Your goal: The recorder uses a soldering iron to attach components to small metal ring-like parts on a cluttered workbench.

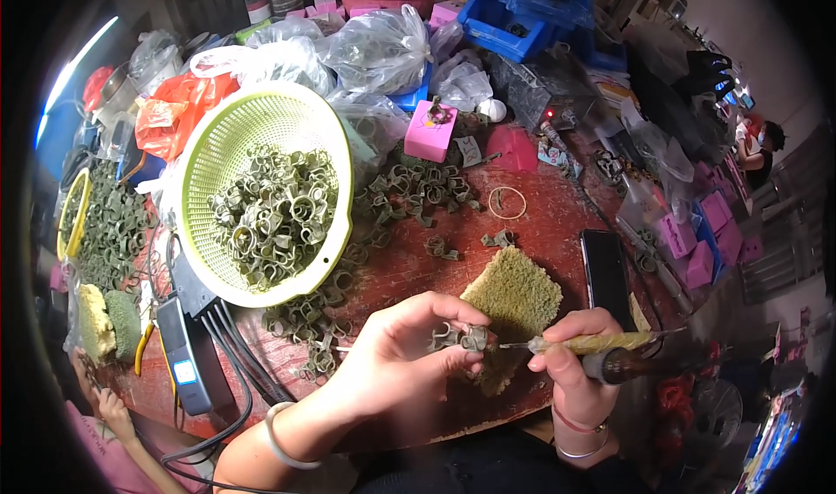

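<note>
My left hand (396, 350) pinches a small grey-green ring-shaped piece (471, 337) between thumb and fingers. My right hand (582, 368) grips a pen-like tool (601, 343) with a yellowish wrapped handle; its thin metal tip points left and ends close to the piece. Whether the tip touches it, I cannot tell. Behind and partly beneath my hands lies a rough yellow-green sponge (514, 294). A yellow-green plastic colander (202, 159) full of similar ring-shaped pieces (279, 211) is tilted to the left of my hands.
More ring-shaped pieces (418, 189) lie loose on the red table (409, 272). A phone (604, 272) rests at right, a pink block (430, 131) behind. Black cables (239, 355) run beside a dark device (183, 359) at left. Another person's hand (113, 411) shows lower left.
</note>
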Available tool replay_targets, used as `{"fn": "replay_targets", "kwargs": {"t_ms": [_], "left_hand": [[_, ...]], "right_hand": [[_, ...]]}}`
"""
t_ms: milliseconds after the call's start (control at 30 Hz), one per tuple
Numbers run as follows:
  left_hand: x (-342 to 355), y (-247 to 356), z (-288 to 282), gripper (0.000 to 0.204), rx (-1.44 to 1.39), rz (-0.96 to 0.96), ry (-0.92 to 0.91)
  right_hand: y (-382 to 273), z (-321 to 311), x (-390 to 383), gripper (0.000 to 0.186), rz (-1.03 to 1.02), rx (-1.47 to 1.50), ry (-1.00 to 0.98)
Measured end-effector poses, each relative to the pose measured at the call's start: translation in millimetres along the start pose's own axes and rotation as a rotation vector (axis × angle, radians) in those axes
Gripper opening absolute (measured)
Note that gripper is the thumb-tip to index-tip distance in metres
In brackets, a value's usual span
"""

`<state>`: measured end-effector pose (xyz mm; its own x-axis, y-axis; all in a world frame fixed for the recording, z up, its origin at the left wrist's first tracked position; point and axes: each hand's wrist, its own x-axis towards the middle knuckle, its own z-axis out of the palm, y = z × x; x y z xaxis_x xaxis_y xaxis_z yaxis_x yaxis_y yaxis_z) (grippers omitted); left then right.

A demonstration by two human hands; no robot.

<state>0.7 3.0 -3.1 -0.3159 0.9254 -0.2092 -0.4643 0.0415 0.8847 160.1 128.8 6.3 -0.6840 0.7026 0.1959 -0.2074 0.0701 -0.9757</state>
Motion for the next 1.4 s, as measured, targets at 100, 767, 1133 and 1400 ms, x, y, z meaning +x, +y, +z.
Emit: {"fn": "replay_targets", "kwargs": {"t_ms": [100, 767, 1133, 1400], "left_hand": [[0.1, -6.6, -0.6, 0.027, 0.044, 0.053, 0.007], [-7.2, -13.8, -7.3, 0.022, 0.409, 0.401, 0.147], [-2.7, -0.1, 2.2, 0.030, -0.068, 0.015, -0.009], [-0.8, -1.3, 3.3, 0.029, -0.099, 0.067, -0.034]], "right_hand": [[9.1, -0.2, -1.9, 0.018, -0.053, -0.095, -0.039], [4.0, 5.6, -5.1, 0.013, 0.095, 0.143, -0.089], [18.8, -1.9, -3.3, 0.019, -0.226, -0.162, 0.096], [18.1, -1.9, 0.3, 0.023, -0.140, -0.065, -0.049]]}}
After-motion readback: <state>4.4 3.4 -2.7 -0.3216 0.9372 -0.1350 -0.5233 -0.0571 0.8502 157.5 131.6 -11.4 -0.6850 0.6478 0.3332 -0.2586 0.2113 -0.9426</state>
